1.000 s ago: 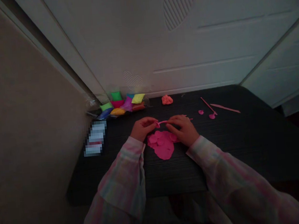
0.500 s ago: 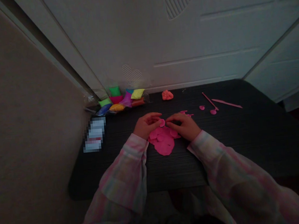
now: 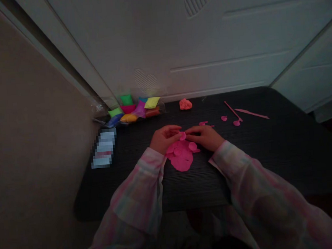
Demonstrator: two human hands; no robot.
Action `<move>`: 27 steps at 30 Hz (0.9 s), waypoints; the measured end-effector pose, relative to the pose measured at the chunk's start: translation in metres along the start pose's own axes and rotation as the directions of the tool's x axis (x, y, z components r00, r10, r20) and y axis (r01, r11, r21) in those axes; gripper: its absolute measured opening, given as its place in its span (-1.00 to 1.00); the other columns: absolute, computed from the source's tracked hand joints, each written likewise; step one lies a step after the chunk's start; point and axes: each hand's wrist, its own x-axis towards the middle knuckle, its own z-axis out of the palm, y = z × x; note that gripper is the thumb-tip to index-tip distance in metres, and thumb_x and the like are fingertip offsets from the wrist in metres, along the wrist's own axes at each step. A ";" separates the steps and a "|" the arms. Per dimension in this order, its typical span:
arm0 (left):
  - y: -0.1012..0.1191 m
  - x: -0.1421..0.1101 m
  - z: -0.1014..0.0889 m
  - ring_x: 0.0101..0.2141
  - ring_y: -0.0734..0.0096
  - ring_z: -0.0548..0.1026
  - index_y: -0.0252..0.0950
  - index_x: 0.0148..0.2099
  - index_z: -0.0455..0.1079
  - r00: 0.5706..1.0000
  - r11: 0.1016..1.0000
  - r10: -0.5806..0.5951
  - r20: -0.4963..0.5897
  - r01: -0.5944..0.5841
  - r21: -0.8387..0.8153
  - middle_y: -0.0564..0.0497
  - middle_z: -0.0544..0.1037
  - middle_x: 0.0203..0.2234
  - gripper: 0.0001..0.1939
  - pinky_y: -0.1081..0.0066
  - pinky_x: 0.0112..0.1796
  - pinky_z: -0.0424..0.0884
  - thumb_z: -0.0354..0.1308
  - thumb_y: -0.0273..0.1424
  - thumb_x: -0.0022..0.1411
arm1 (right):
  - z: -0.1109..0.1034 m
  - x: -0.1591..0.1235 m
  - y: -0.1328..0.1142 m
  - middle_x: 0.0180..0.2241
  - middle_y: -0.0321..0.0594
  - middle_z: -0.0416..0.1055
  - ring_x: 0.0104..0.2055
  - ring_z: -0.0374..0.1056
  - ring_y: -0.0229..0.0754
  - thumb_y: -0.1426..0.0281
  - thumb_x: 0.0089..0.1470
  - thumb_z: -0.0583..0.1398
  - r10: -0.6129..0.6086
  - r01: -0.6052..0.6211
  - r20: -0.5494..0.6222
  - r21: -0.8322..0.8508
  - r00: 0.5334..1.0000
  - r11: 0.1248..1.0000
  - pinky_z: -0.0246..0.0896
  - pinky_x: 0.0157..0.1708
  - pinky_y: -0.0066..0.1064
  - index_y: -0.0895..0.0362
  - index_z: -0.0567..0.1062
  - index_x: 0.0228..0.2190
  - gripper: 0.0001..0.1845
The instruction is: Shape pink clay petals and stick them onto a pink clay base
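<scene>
My left hand [image 3: 165, 139] pinches a small round disc of pink clay [image 3: 182, 136] between thumb and fingers. Fingertips of my right hand [image 3: 205, 136] meet the disc's right edge, closed together on it. Just below both hands, a flattened sheet of pink clay [image 3: 182, 162] lies on the dark table [image 3: 194, 193]. Several small pink pieces rest on its upper part, among them a round one [image 3: 192, 146] beside my right hand. Beyond the right hand lie a few more pink clay bits [image 3: 203, 124], partly hidden by the fingers.
At the back left are colourful clay packets [image 3: 129, 117] in clear plastic, with a blurred-out pale rectangle [image 3: 104, 148] nearer. An orange clay lump [image 3: 185, 104] sits at the back. Rightward lie a thin pink stick tool [image 3: 232, 110], a flat pink tool [image 3: 251, 113] and small pink pieces [image 3: 236, 123].
My right hand has moved slightly left, its fingertips now reaching the disc. The disc has shifted a little to the right with my left fingers. The camera view has tilted slightly.
</scene>
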 end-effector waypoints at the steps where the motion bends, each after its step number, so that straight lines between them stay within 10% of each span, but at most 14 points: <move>1: 0.000 0.000 0.000 -0.48 0.54 0.38 -0.35 -0.33 0.33 1.000 1.000 -0.003 0.001 0.003 -0.003 0.05 0.41 -0.53 -0.70 0.50 -0.42 0.29 0.19 -0.43 -0.24 | 0.000 0.000 0.000 -0.41 -0.25 0.41 -0.37 0.29 -0.27 0.38 -0.19 0.11 -0.007 0.007 0.002 -0.005 1.000 1.000 0.15 -0.34 -0.41 0.15 0.44 -0.42 -0.80; 27: -0.003 0.003 -0.003 -0.44 0.50 0.38 -0.36 -0.36 0.34 1.000 0.998 0.000 -0.004 0.000 0.063 0.03 0.43 -0.50 -0.74 0.45 -0.35 0.28 0.15 -0.37 -0.18 | 0.001 0.006 0.008 -0.44 -0.22 0.37 -0.37 0.27 -0.27 0.42 -0.16 0.10 -0.222 0.239 0.101 -0.213 0.970 0.947 0.15 -0.33 -0.41 0.16 0.45 -0.48 -0.85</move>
